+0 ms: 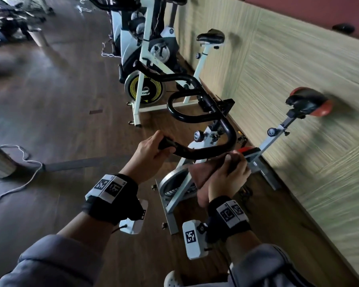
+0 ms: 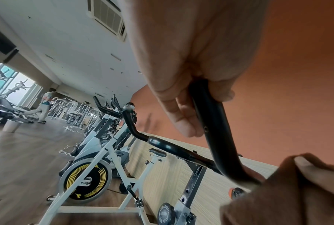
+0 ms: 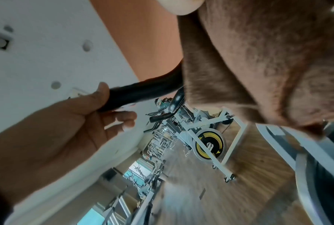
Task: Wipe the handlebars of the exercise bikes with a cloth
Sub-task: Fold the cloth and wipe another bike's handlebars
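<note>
Two hands work on the black handlebar (image 1: 205, 151) of the nearest exercise bike (image 1: 180, 183), which stands beside a pale wood-grain wall panel (image 1: 298, 100). The left hand (image 1: 151, 154) curls round the bar's near end, thumb on top and fingers wrapped beneath; the left wrist view shows those fingers (image 2: 183, 120) closed on the glossy tube. The right hand (image 1: 230, 175) grips a brown cloth (image 1: 203, 175) folded over the bar further along, close to where the tube bends upward. The cloth is a fuzzy, short-piled fabric of dull reddish brown; it drapes in soft folds below the bar and hides the stretch of tube under it, and the right wrist view shows its nap (image 3: 258, 60) in close detail, with the bar (image 3: 143, 92) running out from under it toward the left hand. The handlebar is a smooth, shiny black tube that loops out from the stem and back. A second white-framed bike (image 1: 145, 83) with a yellow-ringed flywheel stands just beyond, on the dark wooden floor (image 1: 60, 100).
</note>
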